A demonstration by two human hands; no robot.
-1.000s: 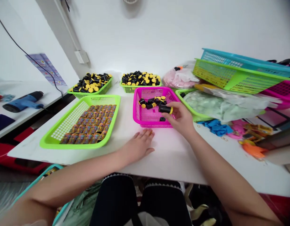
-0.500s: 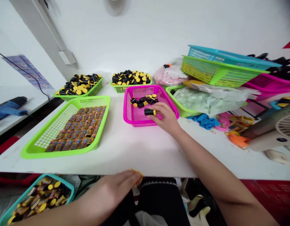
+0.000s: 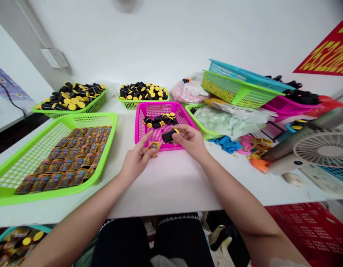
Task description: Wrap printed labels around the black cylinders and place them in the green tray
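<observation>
My right hand (image 3: 189, 140) grips a black cylinder (image 3: 168, 136) with a yellow end, over the near edge of the pink basket (image 3: 177, 146). Pinched in my left hand (image 3: 135, 159) is a small orange printed wrapper (image 3: 154, 147), just left of the cylinder and apart from it; the index finger points up and away. Several black-and-yellow cylinders (image 3: 160, 120) lie in the pink basket. On the left, a green basket (image 3: 111, 148) holds rows of cylinders in printed wrappers (image 3: 68, 163).
Two green baskets heaped with cylinders (image 3: 73, 98) (image 3: 143, 91) stand at the back. Stacked baskets (image 3: 240, 89), a plastic bag (image 3: 229, 120), blue balloon-like pieces (image 3: 225, 144) and a fan (image 3: 324, 150) are on the right. A teal basket (image 3: 43, 228) sits below the table's left edge.
My left hand has risen from the table's front edge to beside the pink basket, bringing the wrapper. My right hand still holds the cylinder, now nearer the basket's front rim. The view has shifted right.
</observation>
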